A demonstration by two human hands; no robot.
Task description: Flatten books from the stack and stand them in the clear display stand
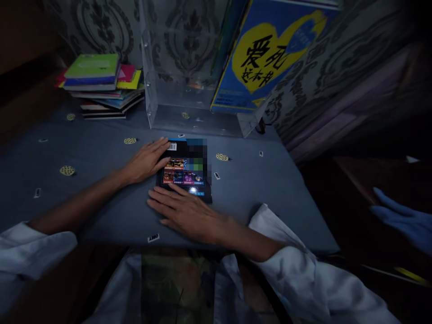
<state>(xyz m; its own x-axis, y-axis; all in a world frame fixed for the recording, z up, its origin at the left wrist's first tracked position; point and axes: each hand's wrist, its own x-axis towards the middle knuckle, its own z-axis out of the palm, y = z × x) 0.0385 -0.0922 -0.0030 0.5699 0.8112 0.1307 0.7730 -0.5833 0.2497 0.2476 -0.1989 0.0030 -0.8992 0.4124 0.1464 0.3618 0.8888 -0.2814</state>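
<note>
A dark book (184, 178) lies flat on the cloth-covered table in front of me, back cover up, with a barcode and rows of small coloured pictures. Part of its right side is blurred out. My left hand (146, 161) rests on the book's left edge, fingers stretched out and the thumb over the cover. Along the near edge, my right hand (185, 213) lies flat, its fingers extended and pointing left across the lower left corner. Neither hand is wrapped around anything.
A clear acrylic book rack (199, 119) stands at the back, with a blue and yellow book (251, 76) leaning in it. Stacked books (97, 83) sit at the back left. The tablecloth (270, 189) ends at the right. A blue glove-like shape (405, 218) is far right.
</note>
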